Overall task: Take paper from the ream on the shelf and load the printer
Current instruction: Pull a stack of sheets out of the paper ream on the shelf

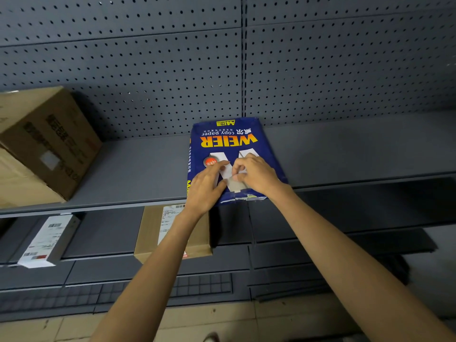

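Observation:
A blue ream of copy paper with yellow lettering lies flat on the grey shelf, its torn near end at the shelf's front edge. My left hand rests flat on the wrapper's near left part, fingers spread. Just to its right, my right hand pinches a pale flap of the torn wrapper on top of the ream. No printer is in view.
A large cardboard box sits on the same shelf at the far left. On the shelf below stand a smaller cardboard box with a label and a white-labelled grey box. A grey pegboard wall backs the shelf.

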Demonstrator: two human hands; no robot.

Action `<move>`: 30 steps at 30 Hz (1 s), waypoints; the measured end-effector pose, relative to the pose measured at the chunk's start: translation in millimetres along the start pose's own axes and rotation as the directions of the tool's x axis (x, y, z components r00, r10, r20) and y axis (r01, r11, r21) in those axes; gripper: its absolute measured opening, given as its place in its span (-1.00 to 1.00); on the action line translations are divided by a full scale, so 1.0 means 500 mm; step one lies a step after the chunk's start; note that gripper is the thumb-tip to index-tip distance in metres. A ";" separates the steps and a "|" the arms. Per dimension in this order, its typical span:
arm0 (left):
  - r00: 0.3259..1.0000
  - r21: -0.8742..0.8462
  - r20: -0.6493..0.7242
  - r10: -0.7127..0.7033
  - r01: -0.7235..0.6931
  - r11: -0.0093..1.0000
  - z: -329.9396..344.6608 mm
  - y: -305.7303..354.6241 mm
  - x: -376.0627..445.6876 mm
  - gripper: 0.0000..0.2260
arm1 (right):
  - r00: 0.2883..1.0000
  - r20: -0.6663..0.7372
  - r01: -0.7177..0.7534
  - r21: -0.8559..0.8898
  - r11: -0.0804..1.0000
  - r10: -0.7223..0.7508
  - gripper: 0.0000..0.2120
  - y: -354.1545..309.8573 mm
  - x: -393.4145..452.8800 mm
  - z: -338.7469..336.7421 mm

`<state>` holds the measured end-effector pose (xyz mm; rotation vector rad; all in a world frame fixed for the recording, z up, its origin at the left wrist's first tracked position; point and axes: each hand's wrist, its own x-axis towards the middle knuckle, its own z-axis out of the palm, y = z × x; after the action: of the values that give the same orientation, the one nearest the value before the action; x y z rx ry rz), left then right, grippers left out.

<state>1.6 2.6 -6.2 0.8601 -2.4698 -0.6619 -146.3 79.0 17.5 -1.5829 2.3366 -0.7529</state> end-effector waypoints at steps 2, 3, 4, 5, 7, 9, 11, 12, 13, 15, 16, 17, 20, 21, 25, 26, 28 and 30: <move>1.000 -0.006 0.006 -0.001 0.001 1.000 -0.002 0.000 0.000 -0.60 | 1.000 -0.027 0.001 -0.016 1.000 -0.001 -0.98 -0.005 -0.005 0.000; 1.000 -0.015 0.017 -0.004 0.004 1.000 -0.003 -0.001 0.001 -0.59 | 0.999 -0.039 0.000 -0.019 1.000 0.000 -0.97 -0.007 -0.008 0.000; 0.999 -0.026 0.032 -0.009 0.010 1.000 -0.005 -0.002 0.001 -0.59 | 0.999 -0.051 0.000 -0.020 1.000 -0.001 -0.96 -0.008 -0.013 -0.001; 0.999 -0.035 0.050 -0.015 0.017 0.999 -0.007 -0.003 0.001 -0.59 | 0.998 -0.059 0.003 -0.026 1.000 -0.005 -0.96 -0.009 -0.018 -0.001; 0.997 -0.039 0.077 -0.016 0.019 0.999 -0.010 -0.005 0.000 -0.59 | 0.998 -0.062 0.018 -0.043 0.999 -0.020 -0.96 -0.011 -0.027 -0.003; 0.997 -0.031 0.079 -0.006 0.008 0.999 -0.010 -0.006 -0.003 -0.58 | 0.998 -0.051 0.025 -0.047 0.999 -0.027 -0.97 -0.013 -0.034 -0.005; 0.998 -0.022 0.067 0.003 -0.002 1.000 -0.008 -0.004 -0.007 -0.59 | 0.999 -0.030 0.023 -0.050 0.998 -0.024 -0.98 -0.016 -0.041 -0.010; 0.998 -0.016 0.060 0.008 -0.007 1.000 -0.008 -0.003 -0.008 -0.59 | 1.000 -0.018 0.020 -0.057 0.998 -0.022 -0.98 -0.017 -0.044 -0.013; 0.998 -0.011 0.055 0.009 -0.008 1.000 -0.007 -0.002 -0.010 -0.59 | 1.000 -0.006 0.018 -0.065 0.998 -0.019 -0.98 -0.018 -0.047 -0.015; 0.998 -0.006 0.055 0.007 -0.006 1.000 -0.007 0.001 -0.014 -0.59 | 1.000 0.009 0.016 -0.069 0.998 -0.015 -0.98 -0.020 -0.054 -0.021; 0.998 -0.006 0.057 0.008 -0.007 1.000 -0.008 0.003 -0.017 -0.59 | 1.000 0.012 0.019 -0.067 0.998 -0.018 -0.98 -0.021 -0.057 -0.024; 0.998 -0.009 0.058 0.008 -0.008 1.000 -0.008 0.005 -0.019 -0.60 | 1.000 0.015 0.023 -0.067 0.997 -0.022 -0.98 -0.023 -0.061 -0.026; 0.998 -0.022 0.057 -0.004 0.006 1.000 -0.010 0.008 -0.028 -0.61 | 0.999 0.019 0.036 -0.093 0.995 -0.034 -0.98 -0.029 -0.072 -0.030; 0.998 -0.027 0.056 -0.008 0.009 1.000 -0.010 0.008 -0.031 -0.62 | 0.999 0.018 0.039 -0.099 0.994 -0.038 -0.98 -0.030 -0.075 -0.031; 0.998 -0.042 0.055 -0.017 0.020 0.999 -0.009 0.011 -0.045 -0.64 | 0.998 0.013 0.058 -0.137 0.989 -0.057 -0.98 -0.033 -0.090 -0.037; 0.998 -0.045 0.052 -0.019 0.021 0.999 -0.009 0.012 -0.047 -0.65 | 0.998 0.008 0.061 -0.145 0.988 -0.061 -0.97 -0.034 -0.093 -0.039; 0.999 -0.056 0.046 -0.010 0.012 0.998 -0.010 0.013 -0.052 -0.66 | 0.998 0.001 0.061 -0.151 0.987 -0.062 -0.93 -0.035 -0.099 -0.043; 0.999 -0.066 0.040 -0.001 0.004 0.998 -0.010 0.013 -0.056 -0.66 | 0.997 0.004 0.072 -0.171 0.983 -0.073 -0.88 -0.037 -0.107 -0.047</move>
<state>21.3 24.4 -5.5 0.8329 -2.4677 -0.7638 -120.7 129.2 41.6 -1.7459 2.4135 -0.5823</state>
